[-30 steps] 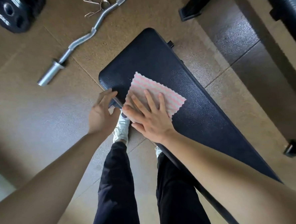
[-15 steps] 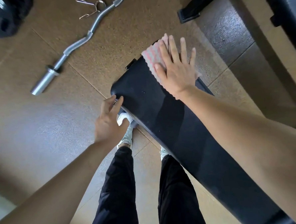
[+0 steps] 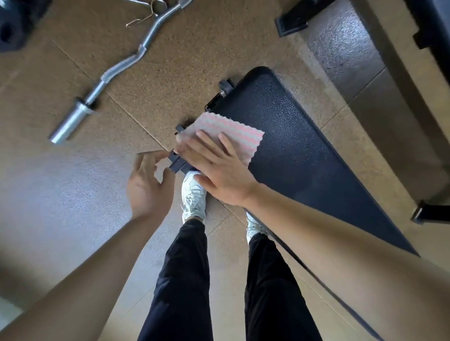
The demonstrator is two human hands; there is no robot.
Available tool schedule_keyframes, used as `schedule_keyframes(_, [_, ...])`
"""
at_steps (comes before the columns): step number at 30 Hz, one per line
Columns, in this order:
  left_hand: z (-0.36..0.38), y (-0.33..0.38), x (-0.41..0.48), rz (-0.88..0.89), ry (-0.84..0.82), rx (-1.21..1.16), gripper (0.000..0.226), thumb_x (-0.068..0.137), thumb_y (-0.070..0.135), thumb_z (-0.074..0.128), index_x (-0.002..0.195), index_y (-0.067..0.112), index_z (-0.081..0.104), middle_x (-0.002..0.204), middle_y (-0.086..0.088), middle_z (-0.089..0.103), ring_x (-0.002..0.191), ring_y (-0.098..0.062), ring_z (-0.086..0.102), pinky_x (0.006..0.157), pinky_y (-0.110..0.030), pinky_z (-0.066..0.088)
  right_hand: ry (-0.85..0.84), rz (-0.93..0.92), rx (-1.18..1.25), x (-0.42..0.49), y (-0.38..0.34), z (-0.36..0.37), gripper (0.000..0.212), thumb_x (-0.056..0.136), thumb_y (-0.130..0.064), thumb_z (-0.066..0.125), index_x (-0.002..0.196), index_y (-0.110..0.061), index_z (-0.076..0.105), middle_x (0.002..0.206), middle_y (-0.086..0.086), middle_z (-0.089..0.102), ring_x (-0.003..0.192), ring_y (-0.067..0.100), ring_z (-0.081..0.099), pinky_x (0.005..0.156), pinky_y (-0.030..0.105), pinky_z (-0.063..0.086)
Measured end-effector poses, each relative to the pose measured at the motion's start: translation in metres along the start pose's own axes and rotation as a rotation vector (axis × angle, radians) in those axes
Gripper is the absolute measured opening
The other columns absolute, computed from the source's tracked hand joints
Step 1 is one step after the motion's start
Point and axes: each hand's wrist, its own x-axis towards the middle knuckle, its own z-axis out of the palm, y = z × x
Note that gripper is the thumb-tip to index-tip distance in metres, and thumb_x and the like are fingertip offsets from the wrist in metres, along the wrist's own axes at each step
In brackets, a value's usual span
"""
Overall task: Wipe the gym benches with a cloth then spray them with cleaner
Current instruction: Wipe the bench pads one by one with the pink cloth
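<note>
While the right grip [image 3: 218,170] lies flat and wide on the pink cloth [image 3: 232,133] at the near edge of the bench [image 3: 296,152], it is best to press evenly and slide over every bit. The left grip [image 3: 148,185] hangs loose beside the edge, holding nothing.

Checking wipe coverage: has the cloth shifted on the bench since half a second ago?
Yes. The cloth under the right hand has come back from the far end of the bench to its near-side edge, by the shoe.
</note>
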Motion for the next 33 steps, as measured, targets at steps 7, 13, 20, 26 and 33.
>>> schedule_keyframes(7, [0.036,0.035,0.007,0.229,-0.250,0.157,0.064,0.092,0.015,0.066,0.153,0.023,0.045,0.159,-0.002,0.040,0.142,-0.028,0.039,0.103,-0.048,0.049,0.285,0.292,0.064,-0.037,0.044,-0.040,0.048,0.092,-0.024,0.058,0.139,-0.014,0.056,0.152,0.008,0.046,0.133,0.031,0.045,0.106,0.049,0.042])
schedule_keyframes(13, [0.060,0.054,0.023,0.121,-0.473,0.515,0.087,0.095,0.063,0.052,0.162,0.037,0.003,0.171,-0.001,-0.008,0.156,-0.037,0.003,0.115,-0.062,0.036,0.251,0.735,0.004,-0.085,0.065,-0.038,0.058,0.089,-0.037,0.065,0.141,-0.018,0.052,0.150,0.008,0.046,0.131,0.034,0.042,0.100,0.051,0.045])
schedule_keyframes(20, [0.065,0.070,0.075,0.039,-0.564,0.404,0.092,0.093,0.053,0.061,0.162,0.033,0.003,0.164,-0.006,0.027,0.144,-0.036,0.034,0.113,-0.058,0.038,0.185,1.128,0.121,-0.130,0.066,-0.029,0.082,0.083,-0.053,0.072,0.153,-0.029,0.035,0.162,0.009,0.028,0.140,0.041,0.029,0.101,0.062,0.043])
schedule_keyframes(26, [0.070,0.098,0.127,-0.090,-0.734,0.134,0.043,0.101,0.044,0.058,0.137,0.021,0.055,0.121,0.005,0.062,0.108,-0.015,0.056,0.095,-0.031,0.043,0.077,1.146,0.217,-0.152,0.055,-0.018,0.096,0.083,-0.053,0.074,0.159,-0.037,0.018,0.170,0.006,0.006,0.151,0.049,0.008,0.105,0.069,0.040])
schedule_keyframes(33, [0.089,0.149,0.170,-0.074,-0.694,0.227,0.051,0.098,0.057,0.054,0.110,0.011,0.071,0.092,-0.007,0.063,0.082,-0.022,0.057,0.066,-0.031,0.040,0.033,1.115,0.270,-0.154,0.052,-0.011,0.101,0.087,-0.049,0.073,0.160,-0.039,0.005,0.170,0.004,-0.011,0.152,0.049,-0.006,0.110,0.074,0.029])
